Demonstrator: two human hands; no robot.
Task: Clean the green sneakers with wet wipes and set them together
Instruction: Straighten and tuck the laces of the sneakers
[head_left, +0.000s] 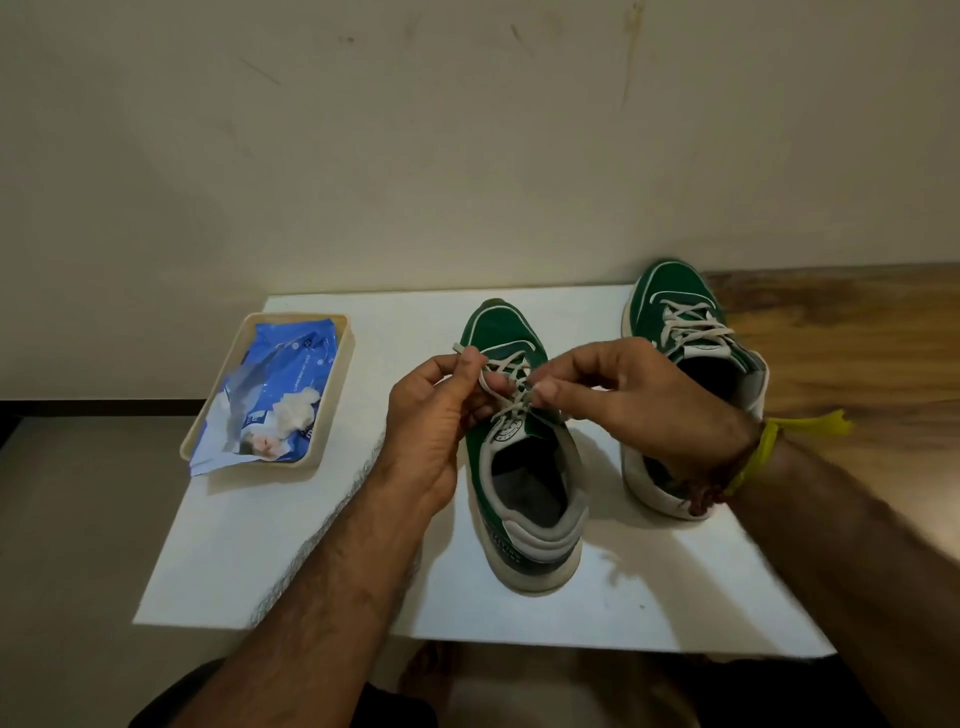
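On the white board (260, 561), the near green sneaker (511, 467) stands toe to the wall so its laces (506, 382) face up; left hand (441, 415) and right hand (639, 405) each pinch a lace end, probably tying them. Its mate, the far green sneaker (675, 312), sits apart at right, not yet paired; wet wipes pack (280, 395) lies in a tray (343, 384) at left
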